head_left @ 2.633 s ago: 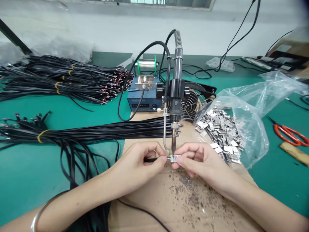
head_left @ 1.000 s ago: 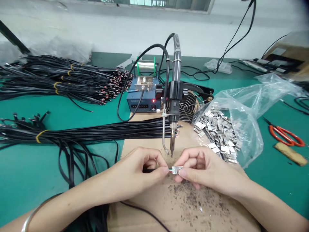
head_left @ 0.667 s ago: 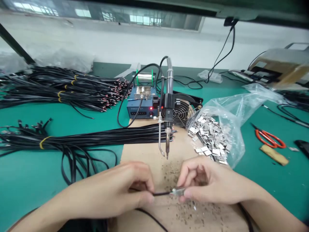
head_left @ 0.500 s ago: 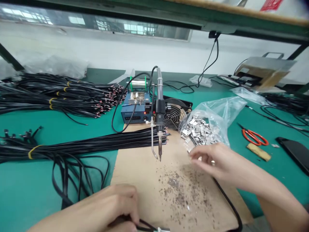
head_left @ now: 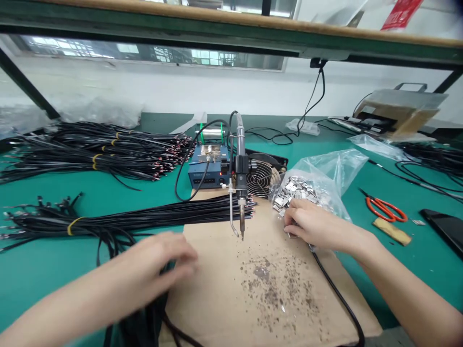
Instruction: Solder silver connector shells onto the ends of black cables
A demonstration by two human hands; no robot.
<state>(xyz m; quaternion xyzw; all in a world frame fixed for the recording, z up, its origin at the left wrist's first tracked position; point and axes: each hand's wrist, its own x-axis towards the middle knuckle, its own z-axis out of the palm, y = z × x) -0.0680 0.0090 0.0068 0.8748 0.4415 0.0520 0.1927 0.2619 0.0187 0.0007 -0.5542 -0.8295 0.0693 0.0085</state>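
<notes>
My left hand (head_left: 171, 260) is open and slightly blurred, thumb apart from its fingers, with nothing in it. It hovers over the left edge of the cardboard sheet (head_left: 217, 284), beside hanging black cables (head_left: 144, 318). My right hand (head_left: 311, 224) is closed at the near edge of a pile of small silver metal connector shells (head_left: 294, 190). A bit of silver metal shows under its fingertips. Below that hand, a black cable (head_left: 336, 284) runs down the cardboard's right side.
A soldering iron (head_left: 241, 193) stands clamped upright, tip down, mid-bench. Behind it are a blue soldering station (head_left: 204, 173), a solder spool (head_left: 211, 132) and a fan (head_left: 258, 176). Cable bundles (head_left: 144, 214) lie left. Orange-handled cutters (head_left: 385, 208), a sponge (head_left: 392, 231) and a black phone-like object (head_left: 444, 236) lie right.
My left hand has let go of a black cable near the bottom edge and moved up and left, opening. My right hand has moved slightly up to the metal shells. The view has tilted up.
</notes>
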